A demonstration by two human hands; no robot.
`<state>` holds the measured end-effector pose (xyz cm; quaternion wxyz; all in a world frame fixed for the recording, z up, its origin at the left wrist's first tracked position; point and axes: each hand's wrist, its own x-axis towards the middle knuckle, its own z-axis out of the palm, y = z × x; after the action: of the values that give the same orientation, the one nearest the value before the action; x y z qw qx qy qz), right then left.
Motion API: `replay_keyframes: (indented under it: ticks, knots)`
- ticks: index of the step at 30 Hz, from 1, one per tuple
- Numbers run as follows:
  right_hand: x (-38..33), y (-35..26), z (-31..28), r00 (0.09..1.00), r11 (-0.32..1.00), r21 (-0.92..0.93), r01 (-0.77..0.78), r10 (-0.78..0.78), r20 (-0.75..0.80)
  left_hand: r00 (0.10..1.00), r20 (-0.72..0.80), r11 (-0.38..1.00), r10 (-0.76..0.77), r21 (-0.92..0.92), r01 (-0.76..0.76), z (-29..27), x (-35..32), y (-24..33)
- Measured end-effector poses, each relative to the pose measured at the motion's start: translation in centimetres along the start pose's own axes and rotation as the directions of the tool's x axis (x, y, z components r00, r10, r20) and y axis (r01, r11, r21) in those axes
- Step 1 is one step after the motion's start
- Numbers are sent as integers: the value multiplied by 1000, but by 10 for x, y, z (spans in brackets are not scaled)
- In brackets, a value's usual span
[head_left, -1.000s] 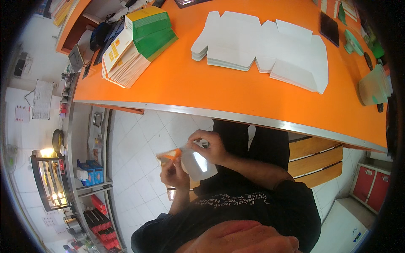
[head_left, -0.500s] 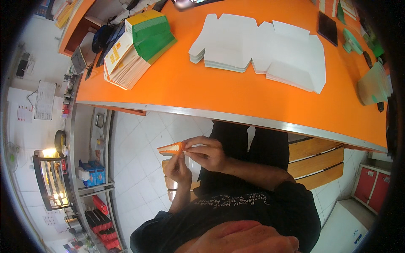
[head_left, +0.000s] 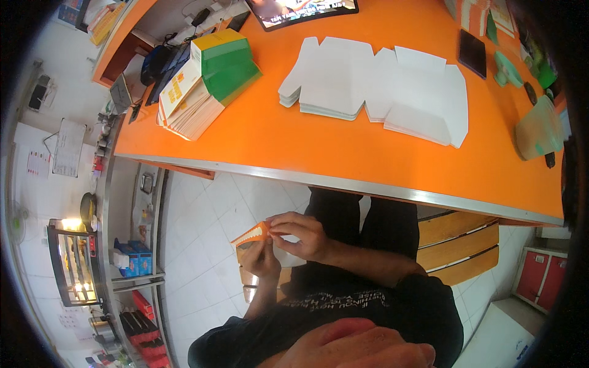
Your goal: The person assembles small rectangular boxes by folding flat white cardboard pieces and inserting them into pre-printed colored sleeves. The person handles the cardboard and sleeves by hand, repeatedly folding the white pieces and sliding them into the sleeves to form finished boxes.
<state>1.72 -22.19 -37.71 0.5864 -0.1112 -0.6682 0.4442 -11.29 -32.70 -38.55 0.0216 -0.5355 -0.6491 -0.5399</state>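
Over my lap, below the table edge, I hold a small folded cardboard carton [head_left: 250,234], orange with white markings. My left hand [head_left: 261,259] grips it from below, fingers closed on its lower side. With bent fingers my right hand [head_left: 302,236] pinches its right end. The carton's inside and part of its right end are hidden by my fingers. Beyond, on the orange table [head_left: 276,144], lies a stack of flat white die-cut carton blanks [head_left: 337,73]. To its left leans a stack of folded cartons [head_left: 224,64] in yellow, green and white.
A lit screen [head_left: 300,11] stands at the table's far edge. On the right are a dark phone [head_left: 472,54], a green stand [head_left: 507,69] and a translucent cup [head_left: 538,129]. Slatted wooden seating [head_left: 460,239] is beneath me; shelves with blue boxes [head_left: 132,259] stand left.
The view has tilted slightly, so the table sits lower and more of the screen shows. The carton has turned a little in my hands; both keep hold of it.
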Motion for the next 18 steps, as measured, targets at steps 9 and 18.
replay_keyframes:
  ticks: [9, 18]
  knots:
    - [3, 2, -2, 992, 995, 34, -98, 95, 77, 999, -13, 999, 32, 33, -31, 8, 4, 5]
    - [4, -4, 1, 995, 994, 51, -97, 95, 38, 999, -49, 1000, -3, 21, 4, 11, 5, 7]
